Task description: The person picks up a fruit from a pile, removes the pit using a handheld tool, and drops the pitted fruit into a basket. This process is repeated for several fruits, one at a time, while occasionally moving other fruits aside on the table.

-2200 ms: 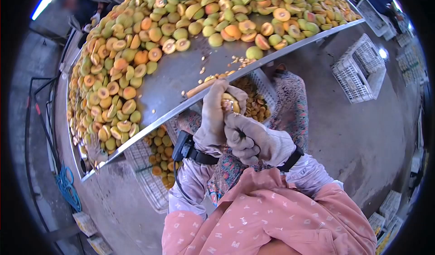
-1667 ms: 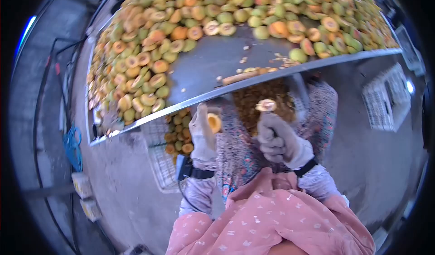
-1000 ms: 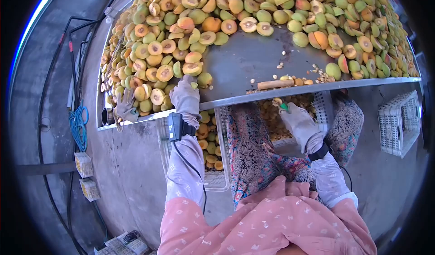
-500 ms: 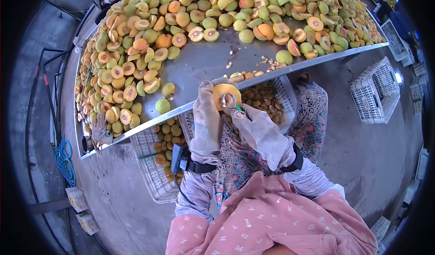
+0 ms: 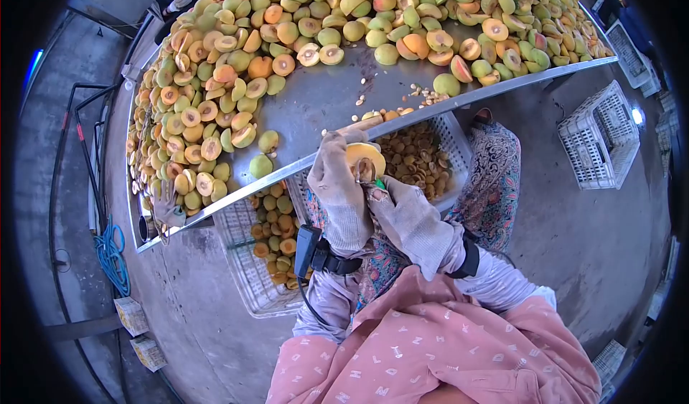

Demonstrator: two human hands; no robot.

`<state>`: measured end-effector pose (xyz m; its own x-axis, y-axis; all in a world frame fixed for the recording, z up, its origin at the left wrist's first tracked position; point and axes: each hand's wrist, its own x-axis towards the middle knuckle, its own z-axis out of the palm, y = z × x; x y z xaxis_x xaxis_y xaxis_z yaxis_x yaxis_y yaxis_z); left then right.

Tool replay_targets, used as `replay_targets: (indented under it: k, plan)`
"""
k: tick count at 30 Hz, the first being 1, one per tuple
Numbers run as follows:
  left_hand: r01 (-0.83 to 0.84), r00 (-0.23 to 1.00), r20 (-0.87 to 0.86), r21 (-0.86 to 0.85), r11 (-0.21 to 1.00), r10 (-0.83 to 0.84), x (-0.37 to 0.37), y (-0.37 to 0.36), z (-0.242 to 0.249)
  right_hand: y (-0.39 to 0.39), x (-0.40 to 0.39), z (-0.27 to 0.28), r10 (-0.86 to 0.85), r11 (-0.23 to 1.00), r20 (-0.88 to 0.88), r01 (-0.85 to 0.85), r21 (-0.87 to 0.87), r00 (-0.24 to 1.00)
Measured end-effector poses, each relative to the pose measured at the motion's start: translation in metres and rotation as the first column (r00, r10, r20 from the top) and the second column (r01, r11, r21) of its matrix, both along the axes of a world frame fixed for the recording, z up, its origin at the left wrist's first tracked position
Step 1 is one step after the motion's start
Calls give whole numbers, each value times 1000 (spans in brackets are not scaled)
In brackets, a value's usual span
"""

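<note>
In the head view my left hand (image 5: 336, 185), in a pale work glove, is closed around a yellow peach half (image 5: 373, 151) with its cut face toward me. My right hand (image 5: 408, 216), gloved too, grips a small pitting tool (image 5: 367, 169) with a curved metal loop and a bit of green at its handle. The loop lies against the brown centre of the fruit. Most of the tool's handle is hidden in my right fingers. Both hands are just in front of the metal table edge, above my lap.
Halved fruit (image 5: 237, 67) is heaped on the metal table (image 5: 316, 106), with loose kernels near its edge. Below stand a crate of pits (image 5: 420, 160) and a crate of fruit halves (image 5: 247, 260). A spare glove (image 5: 168, 207) lies at the left. White crates (image 5: 599, 142) stand right; another person's gloved hand (image 5: 179, 1) shows top left.
My left hand has turned and come slightly down and right with the peach half. The tool's loop remains at the fruit's centre. The whole view has shifted a little.
</note>
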<state>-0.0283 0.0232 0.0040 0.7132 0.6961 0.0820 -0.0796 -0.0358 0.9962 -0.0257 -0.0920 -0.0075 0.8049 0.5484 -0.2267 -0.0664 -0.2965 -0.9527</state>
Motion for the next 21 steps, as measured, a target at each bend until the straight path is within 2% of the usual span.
replay_targets:
  k: [1, 2, 3, 4, 5, 6, 7, 8, 9, 10, 11, 13, 14, 16, 17, 19, 21]
  plan:
    - [-11, 1000, 21, 205, 979, 6, 0, 0, 1, 0, 2, -2, 38, 999, 1, -37, -20, 999]
    - [32, 999, -9, -132, 991, -33, -3, 0, 3, 3, 3, -7, 40, 999, -2, -40, -16, 999]
    - [30, 999, -17, -127, 991, -32, -5, 4, -2, 6, 3, -14, 33, 999, -102, -31, 19, 994]
    - [48, 998, -27, -82, 995, -50, -5, 10, -11, 8, 5, -18, 28, 998, -196, -18, 54, 980]
    - [67, 997, -37, -39, 997, -68, -5, 14, -18, 8, 8, -18, 27, 998, -197, -16, 59, 980]
    - [108, 994, -14, 171, 979, -107, -8, 15, -17, 6, 10, -14, 64, 997, -220, -55, 48, 973]
    - [109, 994, -15, 172, 979, -108, -10, 17, -18, 6, 14, -7, 102, 995, -240, -95, 39, 966]
    - [127, 991, 41, -33, 991, -126, -9, 19, -20, 2, 17, 4, 108, 990, -252, -128, -61, 962]
    - [153, 986, 95, -236, 960, -134, -9, 20, -22, 2, 16, 11, 105, 991, -251, -124, -60, 962]
    - [111, 994, 43, -434, 894, -103, -12, 13, 2, 3, 14, 16, 114, 992, -168, -121, -33, 979]
    - [113, 994, 39, -433, 894, -106, -14, 9, 8, 3, 12, 19, 118, 993, -85, -119, -5, 989]
    - [39, 997, 69, -289, 957, -20, -14, -1, 12, 5, 11, 22, 137, 989, -88, -142, -49, 987]
    - [-48, 998, 17, -244, 969, 54, -11, -2, 9, 6, 10, 19, 149, 986, -139, -158, -55, 979]
    - [-59, 998, -19, -213, 975, 57, -11, -8, 19, 3, 8, 14, 148, 984, -192, -163, -67, 970]
    - [-75, 996, -52, -176, 982, 67, -10, -11, 22, 1, 6, 13, 160, 984, -157, -170, -47, 975]
    - [-72, 997, -42, -221, 973, 64, -6, -8, 18, -2, 7, 13, 167, 985, -113, -171, -22, 979]
    - [97, 985, -105, -335, 937, -140, -6, 2, 19, -5, 9, 14, 230, 972, -488, -169, 165, 842]
